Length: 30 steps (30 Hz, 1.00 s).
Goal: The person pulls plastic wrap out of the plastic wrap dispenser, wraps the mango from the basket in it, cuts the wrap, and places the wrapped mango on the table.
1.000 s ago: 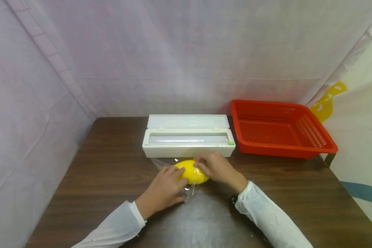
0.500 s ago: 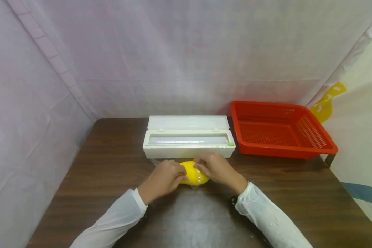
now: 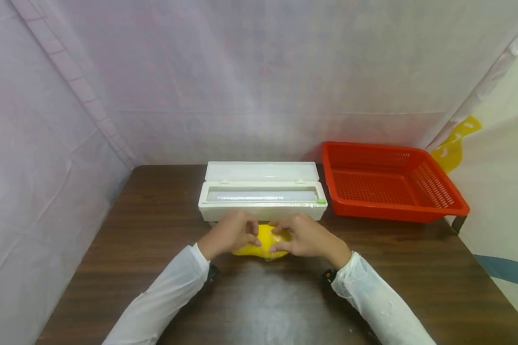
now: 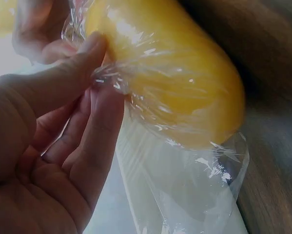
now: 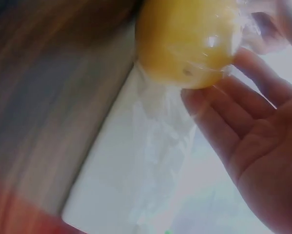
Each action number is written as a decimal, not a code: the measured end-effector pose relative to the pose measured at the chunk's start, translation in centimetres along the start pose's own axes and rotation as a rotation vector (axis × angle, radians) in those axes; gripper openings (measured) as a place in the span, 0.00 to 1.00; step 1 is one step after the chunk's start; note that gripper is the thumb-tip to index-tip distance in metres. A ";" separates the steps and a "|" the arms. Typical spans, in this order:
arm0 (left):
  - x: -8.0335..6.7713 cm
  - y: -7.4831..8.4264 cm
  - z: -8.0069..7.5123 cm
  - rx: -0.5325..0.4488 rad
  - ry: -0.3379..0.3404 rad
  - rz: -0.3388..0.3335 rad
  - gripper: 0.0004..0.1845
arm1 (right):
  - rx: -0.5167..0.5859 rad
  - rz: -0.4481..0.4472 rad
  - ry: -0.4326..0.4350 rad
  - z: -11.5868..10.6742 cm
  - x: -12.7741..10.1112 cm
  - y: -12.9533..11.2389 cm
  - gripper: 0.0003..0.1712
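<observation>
A smooth yellow oval fruit (image 3: 265,237), mango-like, is covered in clear plastic wrap (image 4: 216,168) close to the dark wooden table. My left hand (image 3: 230,235) is at its left side, pinching a gathered bit of wrap between thumb and fingertip in the left wrist view. From the right, my right hand (image 3: 306,235) holds the fruit with bent thumb and fingers, its fingertips against the wrapped surface in the right wrist view. Loose wrap hangs off the fruit's end in the left wrist view. Part of the fruit is hidden behind both hands in the head view.
Just behind the hands stands a white wrap dispenser (image 3: 263,211), lid raised, with a roll inside and a green slider (image 3: 321,201) at its right end. A red plastic basket (image 3: 397,213) sits at the back right. Pale curtains surround the table (image 3: 155,201).
My left hand has gone from lying over the fruit's left side and the wrap to pinching the film near its middle. My right hand's thumb has spread lower over the fruit. The near wrap edge is drawn in.
</observation>
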<state>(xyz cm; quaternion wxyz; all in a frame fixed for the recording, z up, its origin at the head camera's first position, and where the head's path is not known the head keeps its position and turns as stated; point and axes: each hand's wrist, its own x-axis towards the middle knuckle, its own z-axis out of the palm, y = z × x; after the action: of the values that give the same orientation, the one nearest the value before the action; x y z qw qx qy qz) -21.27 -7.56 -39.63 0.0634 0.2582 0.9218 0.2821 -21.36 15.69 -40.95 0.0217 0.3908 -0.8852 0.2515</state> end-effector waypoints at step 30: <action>0.0 0.1 0.0 -0.086 0.004 -0.063 0.11 | -0.036 -0.008 0.023 0.8 0.0 -1.0 0.13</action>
<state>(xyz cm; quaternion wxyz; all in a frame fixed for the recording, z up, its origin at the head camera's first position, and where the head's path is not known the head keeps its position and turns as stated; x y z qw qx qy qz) -21.28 -7.49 -39.61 0.0814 0.2254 0.9166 0.3199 -20.54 14.78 -41.23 0.0397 0.3910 -0.8877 0.2397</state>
